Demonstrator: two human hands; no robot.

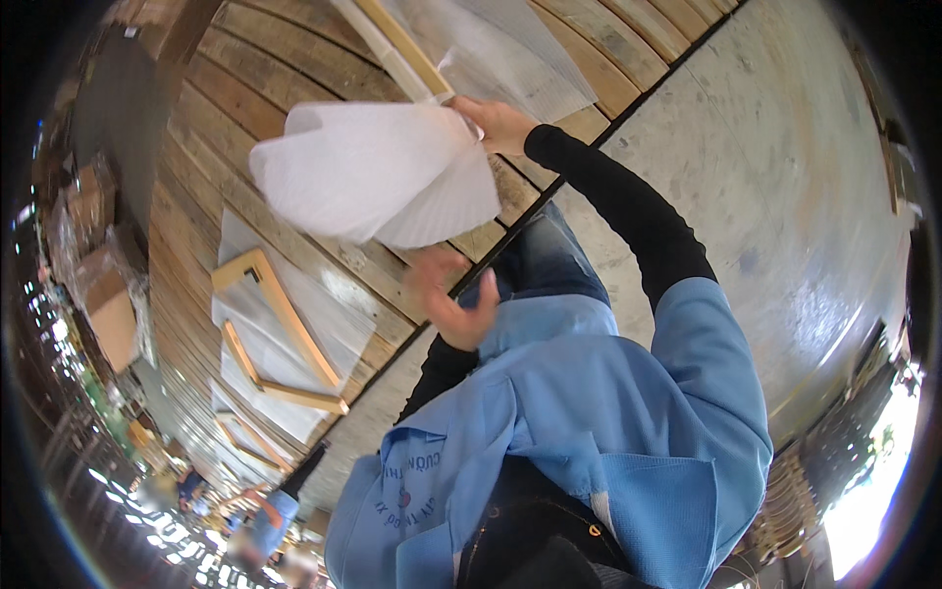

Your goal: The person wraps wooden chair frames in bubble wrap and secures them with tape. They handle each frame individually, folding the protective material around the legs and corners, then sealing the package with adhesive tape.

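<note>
My right hand (498, 126) is closed at the edge of a white foam sheet (363, 157), which fans out to its left over the plank table. A light wooden bar (407, 49) ends right at its fingertips; I cannot tell whether they grip the bar too. Below the sheet, near the table's edge, my left hand (451, 302) is smeared by motion. Its thumb stands apart from the fingers and nothing shows in it. Another translucent foam sheet (520, 64) lies under and beside the bar.
Farther left on the plank table (324, 74), angled wooden frame parts (289, 319) rest on foam sheets, with more beyond. Cardboard boxes (108, 304) stand at the far left. Another person in blue (270, 520) is at the lower left. Concrete floor (775, 187) lies to the right.
</note>
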